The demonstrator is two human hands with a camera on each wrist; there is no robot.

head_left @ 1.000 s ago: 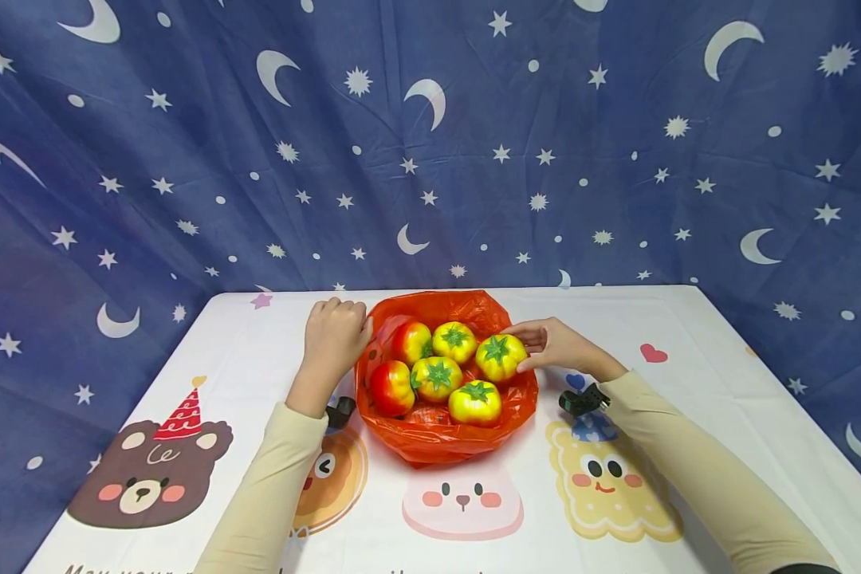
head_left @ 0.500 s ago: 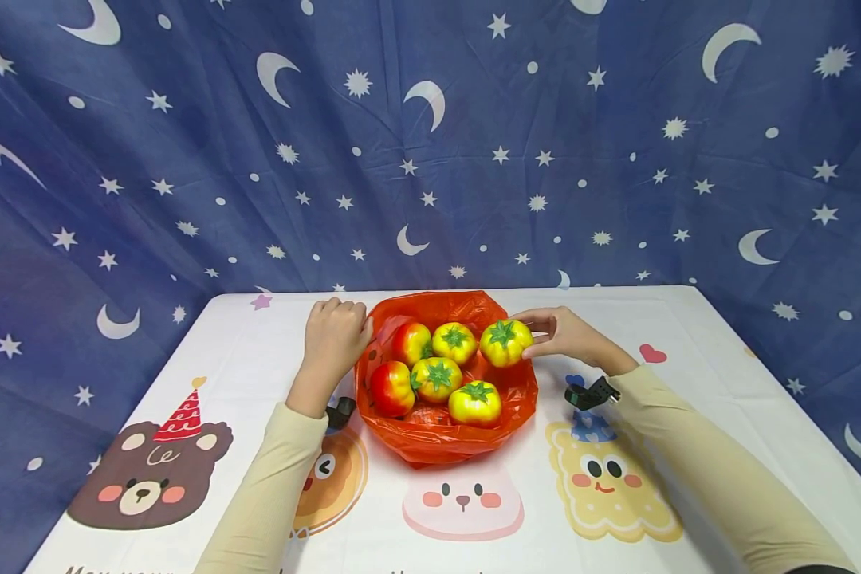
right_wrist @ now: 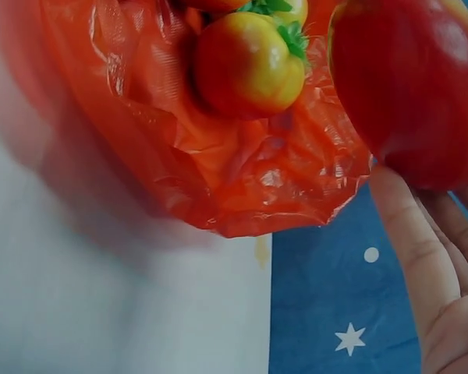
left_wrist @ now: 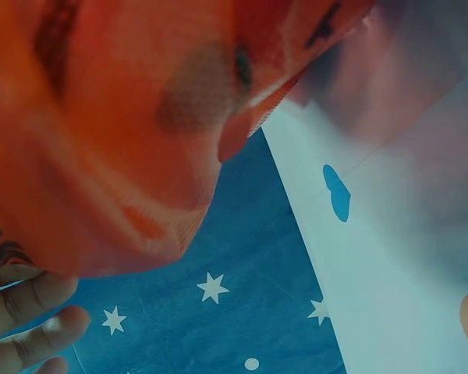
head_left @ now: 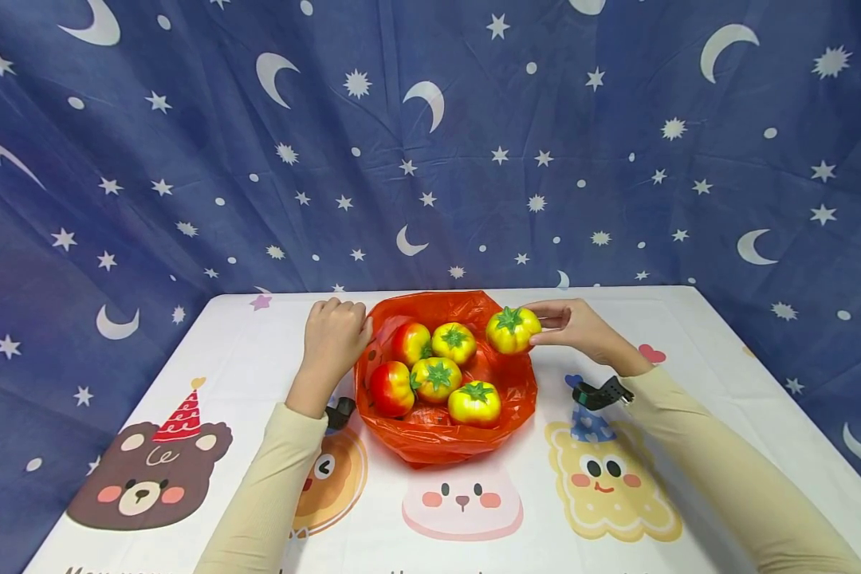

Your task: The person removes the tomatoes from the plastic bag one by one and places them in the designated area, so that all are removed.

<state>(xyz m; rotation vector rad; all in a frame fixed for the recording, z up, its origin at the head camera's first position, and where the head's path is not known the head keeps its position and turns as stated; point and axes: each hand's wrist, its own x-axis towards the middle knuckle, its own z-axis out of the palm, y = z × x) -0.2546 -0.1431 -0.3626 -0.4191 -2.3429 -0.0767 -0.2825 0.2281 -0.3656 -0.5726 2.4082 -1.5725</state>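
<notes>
A red plastic bag (head_left: 430, 442) stands wide open on the table, with several yellow-and-red toy tomatoes (head_left: 475, 403) inside, their green star-shaped tops showing. Over the bag's right rim, my right hand (head_left: 581, 331) holds one tomato (head_left: 513, 330) between thumb and fingers. In the right wrist view this held tomato (right_wrist: 409, 93) shows its red underside, above the bag's edge. My left hand (head_left: 336, 339) is curled at the bag's left rim and grips it. From the left wrist, its fingers (left_wrist: 43, 327) appear against the bag film (left_wrist: 140, 156); the thumb is hidden there.
A white tablecloth (head_left: 258, 478) printed with cartoon figures covers the table. Behind it hangs a blue curtain (head_left: 473, 215) with moons and stars. Black wrist devices sit near both forearms, the right one (head_left: 601, 394) beside the bag.
My right hand has lifted one tomato from the right side of the bag, moving it up and slightly right. The left hand and the other tomatoes have stayed in place.
</notes>
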